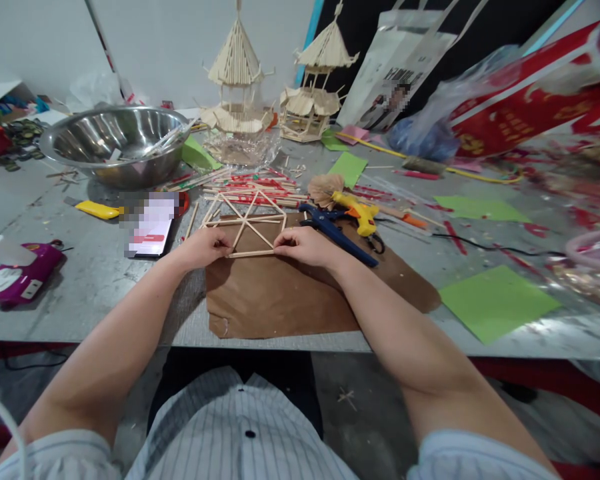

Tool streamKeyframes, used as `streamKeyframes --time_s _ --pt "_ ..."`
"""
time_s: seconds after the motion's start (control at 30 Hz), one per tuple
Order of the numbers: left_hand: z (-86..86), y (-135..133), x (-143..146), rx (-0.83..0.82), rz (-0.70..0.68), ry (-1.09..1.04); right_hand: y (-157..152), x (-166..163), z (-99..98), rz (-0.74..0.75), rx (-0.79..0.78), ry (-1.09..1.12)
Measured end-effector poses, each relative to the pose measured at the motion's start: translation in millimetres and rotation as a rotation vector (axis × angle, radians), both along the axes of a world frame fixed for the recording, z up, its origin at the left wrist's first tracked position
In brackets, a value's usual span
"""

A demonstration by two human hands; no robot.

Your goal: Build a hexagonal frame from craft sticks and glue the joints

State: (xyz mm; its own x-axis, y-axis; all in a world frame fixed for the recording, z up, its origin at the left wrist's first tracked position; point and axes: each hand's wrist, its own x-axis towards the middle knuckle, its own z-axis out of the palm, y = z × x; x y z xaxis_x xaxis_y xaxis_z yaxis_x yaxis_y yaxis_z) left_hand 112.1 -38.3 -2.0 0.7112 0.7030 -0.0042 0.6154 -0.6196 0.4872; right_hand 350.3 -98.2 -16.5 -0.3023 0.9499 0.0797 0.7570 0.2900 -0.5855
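Observation:
A flat frame of thin wooden sticks (247, 223), hexagon-shaped with spokes, lies on a sheet of brown paper (280, 293). My left hand (205, 245) pinches the near left end of its front stick. My right hand (303, 245) pinches the near right end of that same stick. Both hands rest low on the paper with fingers closed on the wood. A yellow glue gun (360, 215) and a dark blue tool (337, 233) lie just right of my right hand.
A steel bowl (115, 143) and a phone (153, 227) sit at the left, with a purple packet (17, 273) nearer the edge. Two stick pagoda models (237, 80) stand at the back. Loose sticks (250, 187) and green paper sheets (497, 300) are scattered around.

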Motion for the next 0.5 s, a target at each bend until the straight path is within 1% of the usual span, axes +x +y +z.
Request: streamKeyframes --time_s 0.5 --pt "-0.4 -1.0 0.0 0.009 0.005 0.013 1.0 2.4 -0.2 -0.006 -0.002 -0.028"
